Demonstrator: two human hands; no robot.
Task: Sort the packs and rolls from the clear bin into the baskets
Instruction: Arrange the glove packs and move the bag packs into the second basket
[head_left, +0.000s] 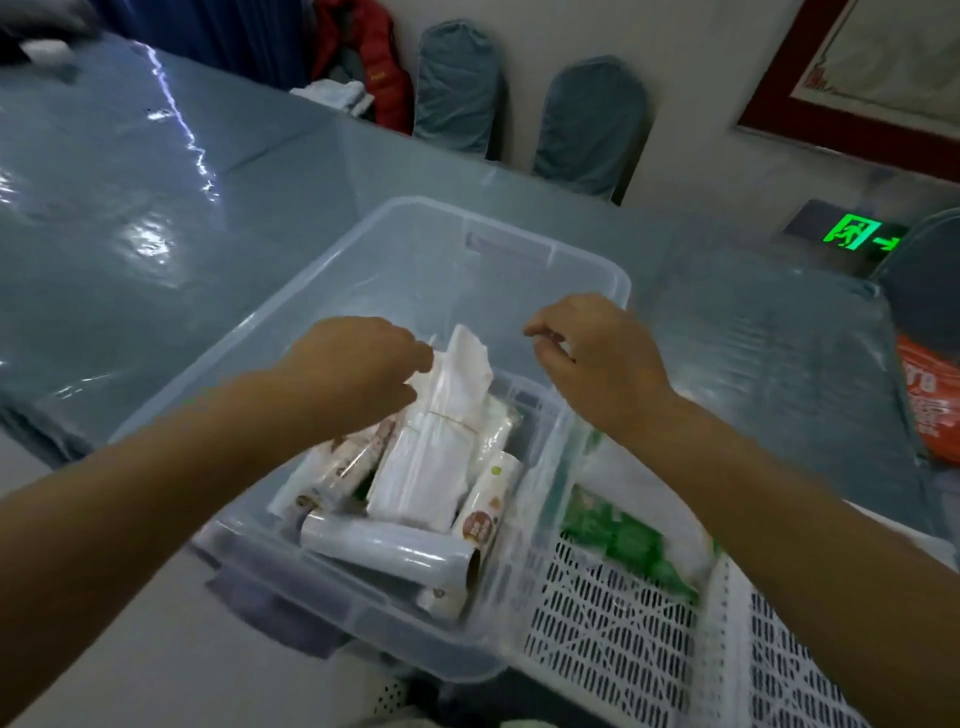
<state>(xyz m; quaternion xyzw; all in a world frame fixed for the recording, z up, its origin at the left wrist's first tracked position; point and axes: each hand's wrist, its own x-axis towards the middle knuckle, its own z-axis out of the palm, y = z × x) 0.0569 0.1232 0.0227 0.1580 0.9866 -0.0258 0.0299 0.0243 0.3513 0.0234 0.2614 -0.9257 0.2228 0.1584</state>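
Head view looks down into a clear plastic bin (597, 280) on a table covered in glossy blue-grey sheeting (130, 197). Left hand (358, 369) reaches into the bin, fingers curled around the top of a white plastic-wrapped pack (431, 457) that stands tilted among paper-labelled rolls (488, 499) and a grey roll (384, 548) lying across the near end. Right hand (597, 353) hovers above the bin's right rim, fingers loosely curled, holding nothing (as far as shows). Just right of the bin sits a white slotted basket (613, 639) with a green pack (628, 545) in it.
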